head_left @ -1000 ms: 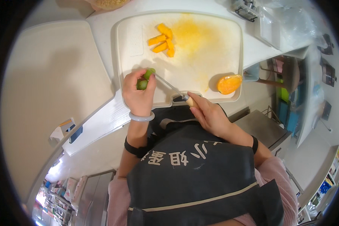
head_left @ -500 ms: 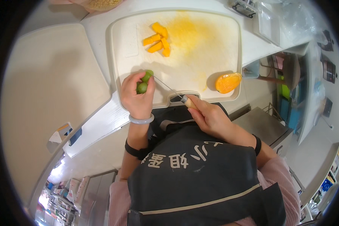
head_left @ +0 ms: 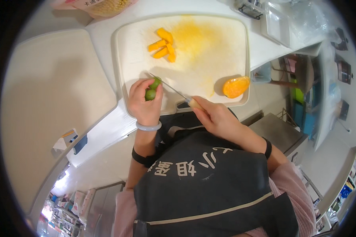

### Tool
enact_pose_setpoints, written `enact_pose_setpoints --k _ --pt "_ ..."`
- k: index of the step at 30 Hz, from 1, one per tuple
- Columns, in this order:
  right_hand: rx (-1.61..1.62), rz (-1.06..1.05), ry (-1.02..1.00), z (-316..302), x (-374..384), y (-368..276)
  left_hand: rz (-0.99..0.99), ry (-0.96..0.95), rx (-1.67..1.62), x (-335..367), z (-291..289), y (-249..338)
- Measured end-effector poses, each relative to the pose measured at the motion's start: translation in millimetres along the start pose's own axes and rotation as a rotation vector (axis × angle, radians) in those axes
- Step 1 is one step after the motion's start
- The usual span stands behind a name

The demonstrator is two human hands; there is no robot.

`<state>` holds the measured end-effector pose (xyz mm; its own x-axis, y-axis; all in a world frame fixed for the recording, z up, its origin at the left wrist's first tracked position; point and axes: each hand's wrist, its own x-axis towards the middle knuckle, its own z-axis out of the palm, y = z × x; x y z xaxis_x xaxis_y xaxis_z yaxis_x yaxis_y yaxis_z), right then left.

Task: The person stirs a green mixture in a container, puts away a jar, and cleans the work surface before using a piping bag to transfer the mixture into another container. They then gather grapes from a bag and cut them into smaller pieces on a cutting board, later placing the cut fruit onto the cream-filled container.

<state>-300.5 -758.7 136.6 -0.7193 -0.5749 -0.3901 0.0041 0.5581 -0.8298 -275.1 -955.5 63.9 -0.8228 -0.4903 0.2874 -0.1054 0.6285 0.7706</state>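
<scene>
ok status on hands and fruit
Left hand: round green fruit held. Right hand: pale-handled metal knife, at that fruit. Orange fruit chunks clear of knife.

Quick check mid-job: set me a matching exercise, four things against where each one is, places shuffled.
Things:
1. Knife
2. Small green fruits
3. Cut orange pieces
4. Large orange fruit

Places:
A. Lower right of the cutting board
B. In the right grip
C. Upper left of the cutting board
D. In the left grip

Pairs: 1-B, 2-D, 3-C, 4-A.
</scene>
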Motion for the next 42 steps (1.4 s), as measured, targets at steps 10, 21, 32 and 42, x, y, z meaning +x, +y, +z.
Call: enact_pose_setpoints --k 10,21,32,42 --pt "-0.074 0.041 -0.024 -0.9 -8.4 -2.8 -0.006 0.026 -0.017 0.4 -0.3 -2.3" --pt "-0.215 -0.075 0.113 3.9 -21.0 19.6 -0.105 -0.02 -0.03 5.4 -18.5 -3.5" --pt "-0.115 0.001 0.217 -16.2 -22.6 24.2 -0.162 -0.113 -0.285 10.3 -28.3 -8.6" --pt "-0.009 -0.007 0.119 -6.7 -8.4 4.1 -0.269 -0.115 -0.42 13.1 -20.0 -17.9"
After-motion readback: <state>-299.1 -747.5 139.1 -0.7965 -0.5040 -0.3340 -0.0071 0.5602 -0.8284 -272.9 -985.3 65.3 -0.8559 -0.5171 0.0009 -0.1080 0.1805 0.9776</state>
